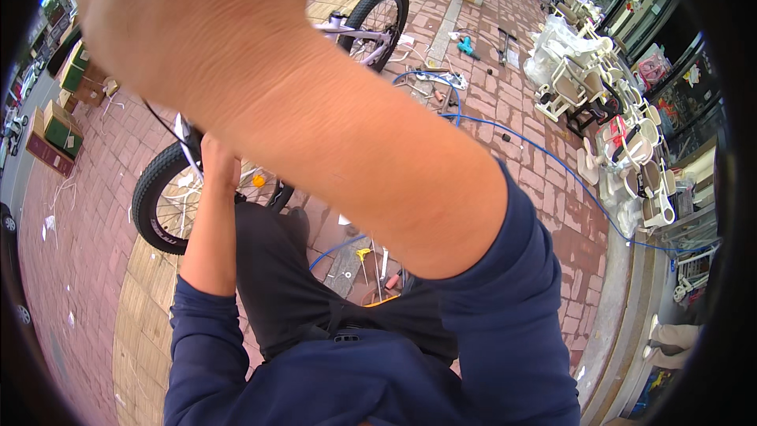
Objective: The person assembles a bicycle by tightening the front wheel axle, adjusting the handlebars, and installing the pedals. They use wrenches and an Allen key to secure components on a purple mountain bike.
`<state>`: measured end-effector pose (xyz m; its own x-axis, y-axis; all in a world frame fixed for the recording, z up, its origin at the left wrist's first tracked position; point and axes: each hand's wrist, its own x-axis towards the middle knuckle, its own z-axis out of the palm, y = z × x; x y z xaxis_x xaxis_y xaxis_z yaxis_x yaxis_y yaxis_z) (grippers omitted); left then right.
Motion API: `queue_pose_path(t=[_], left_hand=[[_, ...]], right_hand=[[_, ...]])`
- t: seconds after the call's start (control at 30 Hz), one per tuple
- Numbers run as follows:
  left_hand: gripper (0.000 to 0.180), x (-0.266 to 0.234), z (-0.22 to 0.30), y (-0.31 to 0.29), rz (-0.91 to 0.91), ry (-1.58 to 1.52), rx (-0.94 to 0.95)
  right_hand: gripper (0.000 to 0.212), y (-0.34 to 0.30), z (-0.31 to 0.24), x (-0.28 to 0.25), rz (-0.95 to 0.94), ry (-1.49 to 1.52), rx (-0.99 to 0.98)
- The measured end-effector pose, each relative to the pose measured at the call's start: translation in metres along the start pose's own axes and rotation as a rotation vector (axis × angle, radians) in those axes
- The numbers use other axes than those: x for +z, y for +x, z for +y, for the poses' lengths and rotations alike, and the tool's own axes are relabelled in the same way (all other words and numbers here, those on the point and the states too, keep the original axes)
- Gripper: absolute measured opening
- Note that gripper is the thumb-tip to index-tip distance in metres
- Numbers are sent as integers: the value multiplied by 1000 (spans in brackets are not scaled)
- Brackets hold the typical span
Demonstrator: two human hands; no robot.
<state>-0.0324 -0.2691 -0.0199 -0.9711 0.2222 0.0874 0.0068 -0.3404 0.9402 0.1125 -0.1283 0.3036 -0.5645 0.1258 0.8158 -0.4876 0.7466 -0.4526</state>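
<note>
A bicycle with a pale lilac frame (367, 34) stands in front of me, partly covered by my raised arm. Close to the camera, my right hand (185, 20) reaches across to the upper left; its fingers run out of view. My left hand (219, 162) is by the fork of the nearer black-tyred wheel (150, 209), and my right arm hides its fingers, so any hold is not visible. An orange reflector (258, 181) sits among that wheel's spokes. The other wheel (381, 20) shows beyond my right forearm.
A yellow-handled tool (363, 255) lies by my legs. A blue hose (544, 142) crosses the brick paving toward a turquoise power tool (467, 46) and loose parts. White child seats (576, 79) are piled at right; cardboard boxes (59, 130) stand at left.
</note>
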Motion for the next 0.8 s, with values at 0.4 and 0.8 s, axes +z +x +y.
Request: queue_pose_path(t=[0.4,0.8], left_hand=[[59,28,-1,99,402,-650,287],[60,8,4,123,783,-674,229]], right_hand=[[49,-112,112,106,8,771,133],[50,-138,557,198,197,941,1602]])
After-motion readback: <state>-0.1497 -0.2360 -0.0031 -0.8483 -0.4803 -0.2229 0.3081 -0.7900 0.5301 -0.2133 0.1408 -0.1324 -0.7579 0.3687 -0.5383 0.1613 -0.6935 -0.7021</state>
